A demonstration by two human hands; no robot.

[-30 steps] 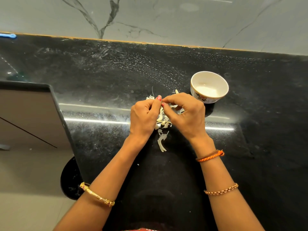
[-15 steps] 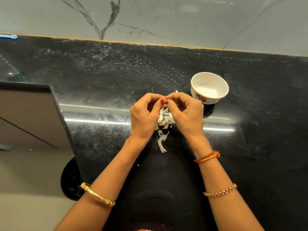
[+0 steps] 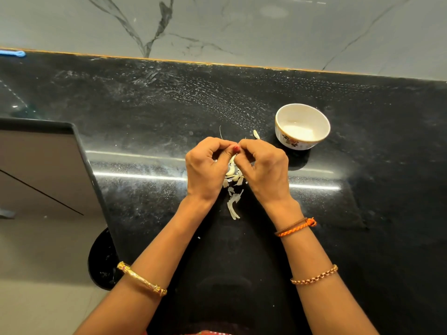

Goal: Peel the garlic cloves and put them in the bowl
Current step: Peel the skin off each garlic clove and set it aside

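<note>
Head view: speckled black counter (image 3: pixel 145 112) under veined marble wall (image 3: pixel 242 25).

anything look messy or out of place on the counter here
Only the expected mess: loose garlic skins lie scattered on the black counter beneath the left hand and right hand, with one stray piece near the bowl. The bowl stands upright. Nothing looks spilled or damaged.

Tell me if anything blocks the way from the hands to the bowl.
Nothing visible does. The right hand and left hand work over the peels; bare black counter lies between them and the bowl.
</note>
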